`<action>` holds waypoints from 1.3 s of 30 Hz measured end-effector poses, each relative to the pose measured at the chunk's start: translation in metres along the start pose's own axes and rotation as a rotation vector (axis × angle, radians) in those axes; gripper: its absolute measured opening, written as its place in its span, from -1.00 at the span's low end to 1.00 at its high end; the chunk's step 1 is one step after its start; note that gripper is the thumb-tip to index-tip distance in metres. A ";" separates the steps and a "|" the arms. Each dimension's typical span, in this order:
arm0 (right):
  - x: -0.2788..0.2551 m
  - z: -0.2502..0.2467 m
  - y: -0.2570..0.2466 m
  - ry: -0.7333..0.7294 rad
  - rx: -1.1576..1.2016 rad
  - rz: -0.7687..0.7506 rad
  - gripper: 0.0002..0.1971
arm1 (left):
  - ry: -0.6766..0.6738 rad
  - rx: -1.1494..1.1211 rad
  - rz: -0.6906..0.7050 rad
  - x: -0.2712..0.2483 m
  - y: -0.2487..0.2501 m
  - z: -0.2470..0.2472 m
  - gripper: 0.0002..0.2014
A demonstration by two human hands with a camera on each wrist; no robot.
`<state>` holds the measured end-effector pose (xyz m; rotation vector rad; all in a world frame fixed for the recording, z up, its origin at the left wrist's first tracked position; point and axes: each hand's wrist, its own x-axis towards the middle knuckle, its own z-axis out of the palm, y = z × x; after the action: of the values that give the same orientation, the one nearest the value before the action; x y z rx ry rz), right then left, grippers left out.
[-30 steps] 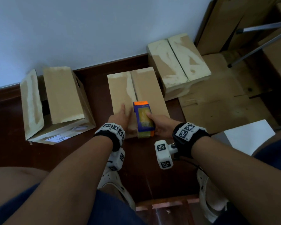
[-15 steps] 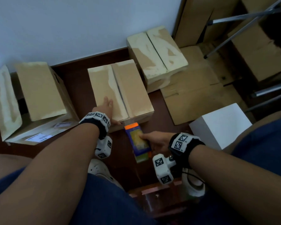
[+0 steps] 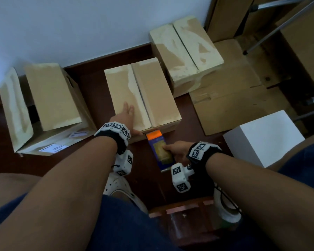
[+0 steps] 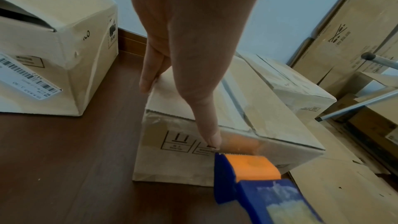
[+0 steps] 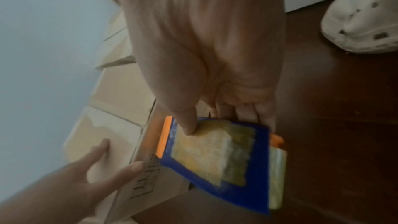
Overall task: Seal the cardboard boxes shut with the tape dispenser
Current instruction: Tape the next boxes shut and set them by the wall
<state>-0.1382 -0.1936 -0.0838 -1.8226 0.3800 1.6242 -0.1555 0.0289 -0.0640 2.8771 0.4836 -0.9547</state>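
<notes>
Left hand [image 3: 124, 115] flat on middle box [image 3: 152, 91]; right hand [image 3: 177, 151] grips tape dispenser [image 3: 159, 151].

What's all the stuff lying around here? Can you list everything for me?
middle box: 1, tan, flaps closed, under the left hand
open box: 1, tan, flaps up, far left
pale box: 1, tan with whitish patches, closed, by the wall
tape dispenser: 1, blue and orange, at the middle box's near face
flat cardboard: brown, on the floor, right
white block: 1, white, right
white clogs: 2, on the feet
left hand: flat on the middle box
right hand: grips the tape dispenser
</notes>
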 end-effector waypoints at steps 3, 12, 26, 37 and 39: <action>0.024 0.001 -0.005 0.079 -0.253 -0.017 -0.48 | -0.007 -0.001 0.003 0.000 0.001 0.001 0.23; 0.038 0.014 -0.029 0.111 -0.587 -0.024 -0.63 | 0.002 -0.004 0.002 -0.005 0.002 -0.001 0.21; 0.037 -0.084 -0.066 0.613 -0.699 -0.084 -0.80 | 0.164 -0.495 -0.086 0.020 -0.022 -0.007 -0.30; 0.013 -0.070 -0.161 0.514 -0.462 -0.486 -0.43 | 0.227 -1.163 -0.402 0.061 -0.046 -0.042 -0.57; 0.017 -0.072 -0.171 0.513 -0.512 -0.499 -0.37 | 0.211 -1.189 -0.396 0.072 -0.048 -0.046 -0.57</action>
<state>0.0245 -0.1090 -0.0515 -2.4667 -0.2986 0.9452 -0.0895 0.1013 -0.0682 1.7971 1.1636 -0.1880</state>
